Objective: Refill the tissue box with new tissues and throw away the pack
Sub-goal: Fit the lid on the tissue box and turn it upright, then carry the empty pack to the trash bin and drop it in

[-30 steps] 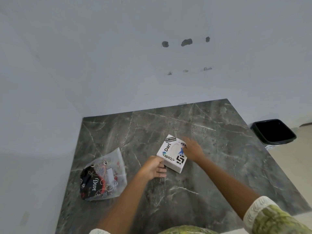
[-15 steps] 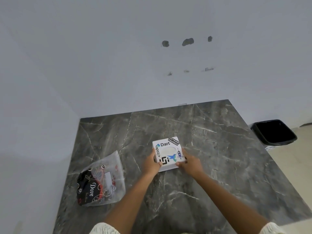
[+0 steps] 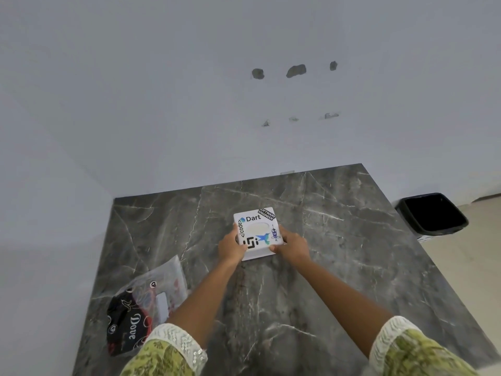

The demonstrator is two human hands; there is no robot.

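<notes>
A square white tissue box (image 3: 256, 229) with stickers on its lid rests on the dark marble table (image 3: 325, 267), its oval slot facing up. My left hand (image 3: 231, 248) grips its left side and my right hand (image 3: 292, 246) grips its right front corner. A crumpled clear plastic tissue pack (image 3: 146, 308) printed with "Dove" lies on the table at the front left, apart from both hands. I cannot tell what is inside the box.
A black waste bin (image 3: 431, 215) stands on the floor past the table's right edge. A white wall runs behind the table and along its left side.
The box has been turned square to me and pulled a little nearer. My right hand moved from its far side to its right front corner, and both hands now clasp it.
</notes>
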